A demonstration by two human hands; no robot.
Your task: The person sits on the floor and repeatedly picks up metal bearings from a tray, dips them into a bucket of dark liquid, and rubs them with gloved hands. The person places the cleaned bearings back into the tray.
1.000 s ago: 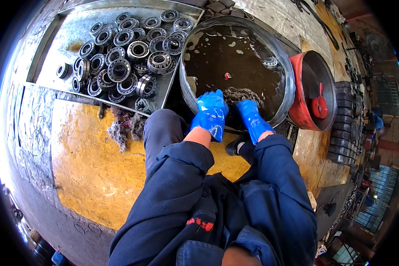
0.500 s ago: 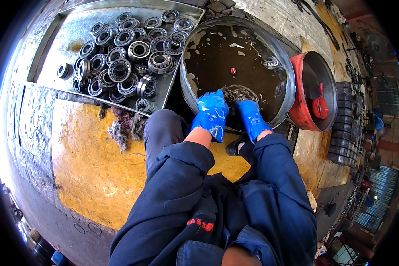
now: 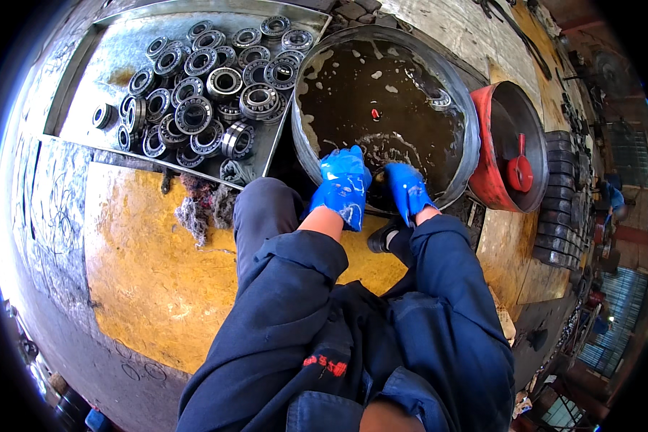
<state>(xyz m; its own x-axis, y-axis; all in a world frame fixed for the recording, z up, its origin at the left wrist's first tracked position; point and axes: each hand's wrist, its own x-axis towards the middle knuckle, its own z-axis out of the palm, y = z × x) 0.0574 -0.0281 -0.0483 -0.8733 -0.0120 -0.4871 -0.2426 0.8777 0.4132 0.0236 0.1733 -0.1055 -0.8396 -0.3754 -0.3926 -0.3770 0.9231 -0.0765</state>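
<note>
Both my hands wear blue rubber gloves, wet and shiny, and hang over the near edge of a round metal tub [image 3: 471, 147] of murky brown liquid. My left hand [image 3: 343, 186] is curled closed at the near left rim; what it grips is hidden beneath it. A short way to its right, my right hand [image 3: 408, 189] bends down to the liquid with its fingers closed, their tips out of sight. Ripples and foam [image 3: 392, 144] lie just beyond the gloves. A small red piece [image 3: 375, 114] floats mid-tub. A bearing [image 3: 441, 101] shows at the far right wall.
Left of the tub, a metal tray [image 3: 97, 72] carries many steel roller bearings [image 3: 194, 115]. Grey rags [image 3: 192, 216] lie below it on yellow board [image 3: 158, 252]. A red bucket [image 3: 486, 158] with a red scoop [image 3: 520, 173] stands at right, beside stacked dark blocks [image 3: 558, 201].
My right hand has shifted slightly, its fingers now turned a little more upright. Foam patches and the floating red piece have drifted. My left hand has barely moved.
</note>
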